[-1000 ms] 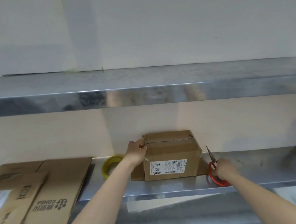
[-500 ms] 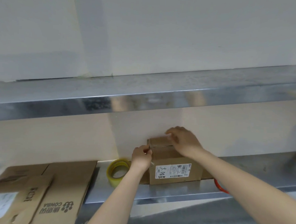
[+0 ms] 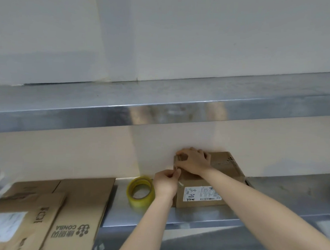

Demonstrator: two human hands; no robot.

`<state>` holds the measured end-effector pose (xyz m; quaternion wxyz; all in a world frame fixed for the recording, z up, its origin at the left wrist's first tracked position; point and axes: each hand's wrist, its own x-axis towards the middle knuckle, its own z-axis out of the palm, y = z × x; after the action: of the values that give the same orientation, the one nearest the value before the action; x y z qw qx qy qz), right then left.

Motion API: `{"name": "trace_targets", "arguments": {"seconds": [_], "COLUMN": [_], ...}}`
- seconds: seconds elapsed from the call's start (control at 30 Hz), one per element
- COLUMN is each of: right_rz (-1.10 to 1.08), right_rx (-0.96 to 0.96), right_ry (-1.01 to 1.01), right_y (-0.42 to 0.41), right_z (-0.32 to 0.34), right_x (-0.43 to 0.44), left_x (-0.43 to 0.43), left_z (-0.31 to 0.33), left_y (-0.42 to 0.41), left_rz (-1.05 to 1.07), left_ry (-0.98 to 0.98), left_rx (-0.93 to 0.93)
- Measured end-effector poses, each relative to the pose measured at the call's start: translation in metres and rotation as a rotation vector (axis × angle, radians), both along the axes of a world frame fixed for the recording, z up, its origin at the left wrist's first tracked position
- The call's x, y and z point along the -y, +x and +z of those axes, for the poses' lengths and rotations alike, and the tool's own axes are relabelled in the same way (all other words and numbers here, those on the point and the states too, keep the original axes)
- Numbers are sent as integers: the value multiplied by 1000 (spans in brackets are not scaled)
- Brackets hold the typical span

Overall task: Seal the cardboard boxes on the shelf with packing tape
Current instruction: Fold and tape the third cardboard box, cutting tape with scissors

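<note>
Fingers (image 3: 175, 174) of the left hand (image 3: 166, 183) are pinching what looks like clear tape (image 3: 180, 184). The right hand (image 3: 193, 162) is pressing flat-fingered on the small brown cardboard box (image 3: 224, 165). Pulling taut while smoothing should be sealing best.

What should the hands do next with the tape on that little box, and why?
Probably the left hand should press the tape end it pinches down flat against the left side of the box. The right hand rests on the box's top by that corner, steadying it, and the tape end looks loose, not yet stuck down.
</note>
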<state>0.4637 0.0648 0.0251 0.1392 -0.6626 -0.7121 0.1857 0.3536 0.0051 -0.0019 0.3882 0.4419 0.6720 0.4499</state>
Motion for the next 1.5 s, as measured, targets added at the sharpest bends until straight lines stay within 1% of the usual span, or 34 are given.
{"name": "trace_targets", "arguments": {"seconds": [0.13, 0.23, 0.4, 0.47, 0.53, 0.57, 0.63, 0.7, 0.77, 0.83, 0.87, 0.93, 1.07, 1.1, 1.13, 1.23, 1.27, 1.33, 1.4, 1.5], "right_rz": [-87, -103, -91, -23, 28, 32, -4, -69, -120, -122, -106, -103, -189, -211, -229, -262, -258, -236, -249, -436], "right_rx": [8, -1, -21, -52, -69, -31, 117, 222, 201, 107, 63, 14, -71, -54, 8, 298, 358, 416, 364, 66], "right_ry": [127, 124, 100, 58, 74, 94, 103, 41, -63, -165, -191, -151, 41, 93, 138, 254, 289, 337, 327, 114], "right_y": [-11, -15, -16, -6, 12, 25, 53, 79, 99, 112, 116, 120, 121, 119, 117, 114, 115, 116, 110, 94], "right_z": [-10, -14, -7, 0, 8, 12, 17, 20, 17, 10, 6, -3, -16, -15, -14, -6, -3, 0, 2, 7], "right_x": [1, -2, -4, -1, 4, 7, 14, 19, 18, 17, 17, 18, 26, 30, 34, 44, 47, 50, 51, 50], "left_x": [5, 10, 19, 18, 14, 10, 3, -2, -10, -16, -18, -22, -18, -15, -13, -3, 1, 8, 10, 10], "left_z": [5, 4, 7, 10, 19, 23, 33, 43, 49, 54, 55, 53, 42, 40, 39, 42, 45, 52, 56, 59], "left_y": [1, 1, -3, -7, -10, -12, -15, -14, -12, -8, -8, -10, -12, -11, -10, -4, -2, 0, 1, 13], "left_rz": [-48, -69, -111, -127, -165, -192, -263, -341, -458, -617, -679, -738, -665, -629, -593, -520, -512, -487, -439, -376], "left_ry": [-14, 1, 41, -13, -97, -135, -192, -221, -213, -196, -206, -221, -173, -147, -126, -106, -113, -116, -112, -132], "left_rx": [-254, -353, -400, -384, -371, -384, -479, -562, -563, -630, -697, -814, -841, -834, -823, -839, -857, -875, -858, -816]}}
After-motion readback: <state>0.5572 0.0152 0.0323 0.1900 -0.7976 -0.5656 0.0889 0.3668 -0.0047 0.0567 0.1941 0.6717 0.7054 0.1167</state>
